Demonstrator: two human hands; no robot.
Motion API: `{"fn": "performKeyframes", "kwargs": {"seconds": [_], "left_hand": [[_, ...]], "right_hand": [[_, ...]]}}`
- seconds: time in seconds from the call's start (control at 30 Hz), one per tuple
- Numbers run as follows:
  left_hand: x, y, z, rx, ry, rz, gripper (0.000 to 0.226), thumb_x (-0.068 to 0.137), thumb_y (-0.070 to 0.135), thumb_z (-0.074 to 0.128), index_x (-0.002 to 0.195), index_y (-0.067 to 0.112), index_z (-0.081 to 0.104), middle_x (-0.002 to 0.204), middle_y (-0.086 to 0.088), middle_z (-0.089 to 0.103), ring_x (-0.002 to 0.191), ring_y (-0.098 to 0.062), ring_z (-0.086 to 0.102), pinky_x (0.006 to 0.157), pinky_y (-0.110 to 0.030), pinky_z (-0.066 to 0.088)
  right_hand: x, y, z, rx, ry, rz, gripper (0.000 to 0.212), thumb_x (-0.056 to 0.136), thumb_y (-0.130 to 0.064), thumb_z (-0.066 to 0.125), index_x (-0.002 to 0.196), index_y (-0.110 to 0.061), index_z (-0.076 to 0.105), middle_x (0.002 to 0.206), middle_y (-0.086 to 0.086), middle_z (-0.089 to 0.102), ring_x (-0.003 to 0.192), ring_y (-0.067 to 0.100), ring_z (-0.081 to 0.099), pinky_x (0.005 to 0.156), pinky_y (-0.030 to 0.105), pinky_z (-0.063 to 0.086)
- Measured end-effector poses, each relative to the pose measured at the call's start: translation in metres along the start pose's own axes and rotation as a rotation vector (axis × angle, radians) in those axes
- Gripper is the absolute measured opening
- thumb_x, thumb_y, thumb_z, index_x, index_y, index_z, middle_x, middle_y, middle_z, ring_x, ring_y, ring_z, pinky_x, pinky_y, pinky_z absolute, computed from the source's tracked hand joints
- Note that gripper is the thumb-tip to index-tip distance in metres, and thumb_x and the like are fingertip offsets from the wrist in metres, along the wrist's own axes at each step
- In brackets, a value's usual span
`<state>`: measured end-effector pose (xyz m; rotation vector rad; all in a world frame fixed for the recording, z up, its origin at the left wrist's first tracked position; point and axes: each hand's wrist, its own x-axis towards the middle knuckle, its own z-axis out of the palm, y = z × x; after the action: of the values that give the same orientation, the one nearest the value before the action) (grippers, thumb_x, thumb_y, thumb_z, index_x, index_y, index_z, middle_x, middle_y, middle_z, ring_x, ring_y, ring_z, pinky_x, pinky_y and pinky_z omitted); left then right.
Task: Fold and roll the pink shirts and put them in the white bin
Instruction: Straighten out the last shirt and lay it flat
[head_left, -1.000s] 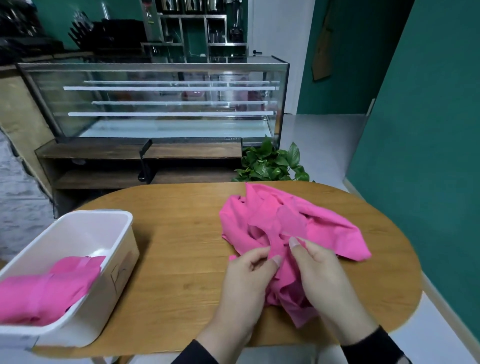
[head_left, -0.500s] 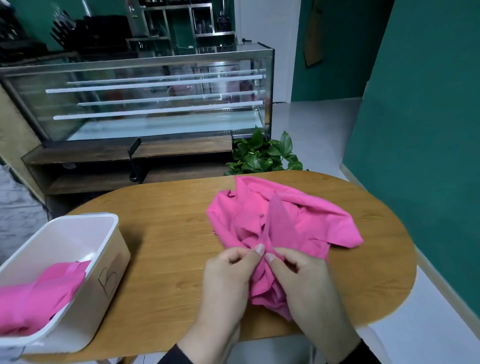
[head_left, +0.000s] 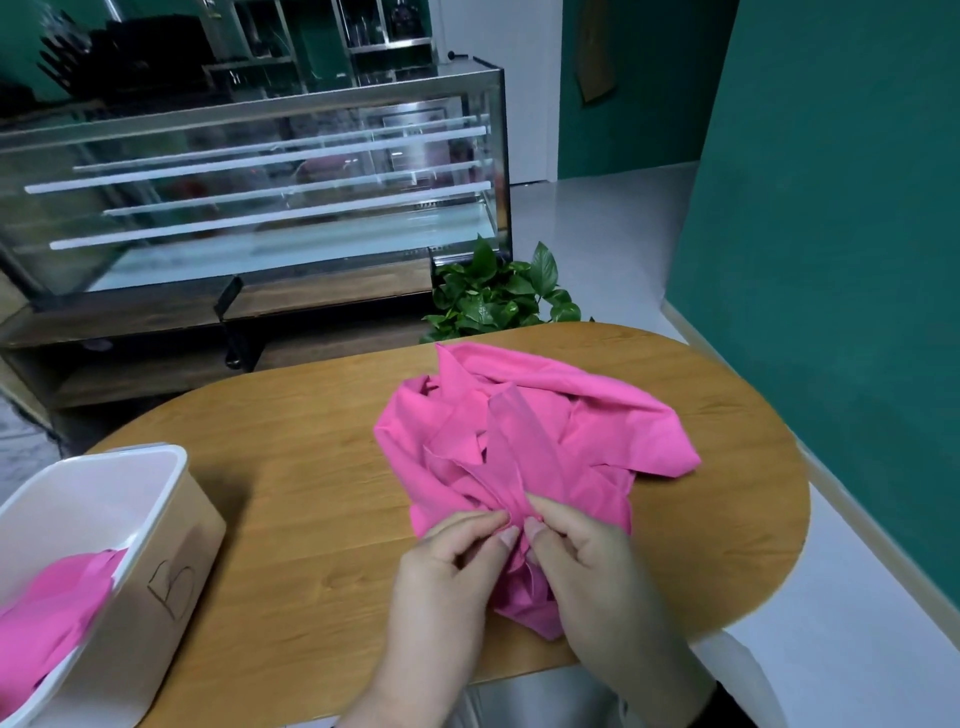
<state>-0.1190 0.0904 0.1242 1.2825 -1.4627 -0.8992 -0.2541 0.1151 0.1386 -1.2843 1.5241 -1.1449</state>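
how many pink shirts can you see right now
2: a crumpled shirt on the table, pinched by both hands, and one in the white bin; more may be bunched together.

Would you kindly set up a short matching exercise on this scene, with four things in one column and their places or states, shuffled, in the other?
Things:
1. crumpled pink shirt
2. white bin
3. potted plant
4. left hand

Places or states:
A. on the floor beyond the table's far edge
B. at the table's left end, marked with a letter B, pink cloth inside
C. pinching pink fabric beside the right hand
D. lying unfolded on the wooden table

Pairs: 1-D, 2-B, 3-A, 4-C
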Motion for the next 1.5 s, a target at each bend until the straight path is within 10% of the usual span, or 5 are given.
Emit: {"fn": "performKeyframes", "kwargs": {"seconds": [0.5, 0.73, 1.1, 1.33, 1.5], "left_hand": [[-0.009, -0.007, -0.012, 0.162, -0.411, 0.231, 0.061, 0.071, 0.024, 0.038, 0.124, 0.046, 0.059, 0.112, 0.022, 0.065, 0.104, 0.003, 0.062, 0.09, -0.009, 0.044], [0.087, 0.005, -0.049, 0.237, 0.002, 0.131, 0.02, 0.09, 0.015, 0.057, 0.095, 0.028, 0.071, 0.079, 0.014, 0.069, 0.076, 0.0, 0.062, 0.071, -0.014, 0.043], [0.244, -0.074, 0.037, 1.173, -0.692, 0.297, 0.051, 0.086, 0.034, 0.07, 0.135, 0.028, 0.056, 0.134, -0.003, 0.053, 0.126, -0.029, 0.046, 0.1, -0.053, 0.038], [0.265, -0.086, 0.01, 0.619, -0.314, 0.099, 0.021, 0.09, 0.003, 0.05, 0.071, 0.01, 0.054, 0.073, -0.009, 0.063, 0.069, -0.029, 0.056, 0.054, -0.032, 0.035], [0.292, -0.013, -0.078, 0.289, 0.027, 0.045, 0.028, 0.077, -0.009, 0.037, 0.067, 0.017, 0.044, 0.059, -0.005, 0.045, 0.057, -0.017, 0.042, 0.044, -0.026, 0.026]], "right_hand": [[0.006, 0.004, 0.006, 0.107, 0.106, 0.096, 0.021, 0.092, -0.014, 0.069, 0.09, -0.034, 0.073, 0.069, -0.024, 0.072, 0.063, -0.013, 0.063, 0.061, 0.006, 0.045], [-0.004, -0.004, 0.0, -0.074, 0.03, -0.022, 0.04, 0.095, -0.016, 0.063, 0.09, -0.055, 0.067, 0.052, -0.009, 0.06, 0.046, 0.002, 0.051, 0.051, 0.018, 0.044], [-0.005, -0.017, -0.029, -0.416, -0.1, -0.201, 0.044, 0.099, -0.015, 0.056, 0.108, -0.058, 0.056, 0.079, -0.035, 0.064, 0.076, -0.01, 0.061, 0.065, 0.006, 0.039], [0.019, -0.026, -0.059, -0.729, -0.288, -0.219, 0.056, 0.088, -0.041, 0.072, 0.1, -0.087, 0.043, 0.108, -0.063, 0.041, 0.104, -0.031, 0.044, 0.084, -0.001, 0.034], [0.069, -0.037, -0.082, -1.111, -0.191, -0.313, 0.014, 0.095, -0.034, 0.069, 0.082, -0.027, 0.068, 0.08, -0.013, 0.068, 0.072, 0.006, 0.061, 0.07, 0.019, 0.045]]}}
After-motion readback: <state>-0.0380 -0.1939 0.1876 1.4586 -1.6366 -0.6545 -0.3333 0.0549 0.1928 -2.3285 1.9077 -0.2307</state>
